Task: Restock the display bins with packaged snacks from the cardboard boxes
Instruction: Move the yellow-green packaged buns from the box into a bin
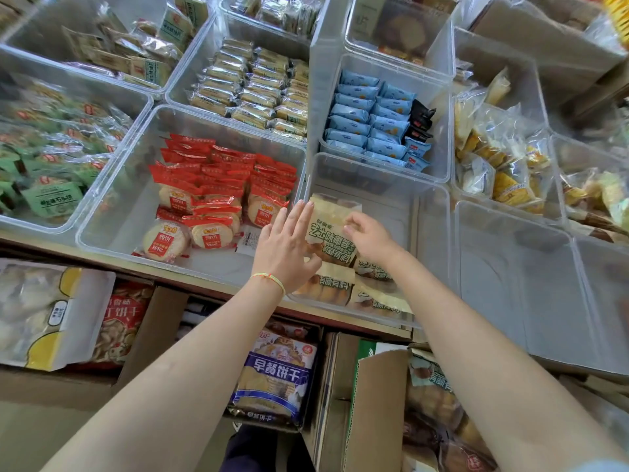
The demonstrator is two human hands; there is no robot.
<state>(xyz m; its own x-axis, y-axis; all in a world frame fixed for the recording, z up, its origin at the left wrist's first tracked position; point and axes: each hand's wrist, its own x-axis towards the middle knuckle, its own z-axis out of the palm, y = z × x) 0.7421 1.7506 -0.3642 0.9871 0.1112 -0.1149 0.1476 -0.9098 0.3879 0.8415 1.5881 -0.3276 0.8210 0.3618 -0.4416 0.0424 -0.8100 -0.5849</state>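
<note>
While both forearms reach forward over the shelf edge, the left hand [284, 248] lies flat with straight fingers spread against the left side of a cream snack packet [332, 229], thumb tucked beneath it. The right hand [369, 238] curls its fingertips onto the packet's right edge, pinching it. Held tilted, the packet sits at the near end of a clear bin [429, 212], above more of the same packets [326, 287] lying inside. Below the shelf, an open cardboard box [374, 410] holds further packets.
</note>
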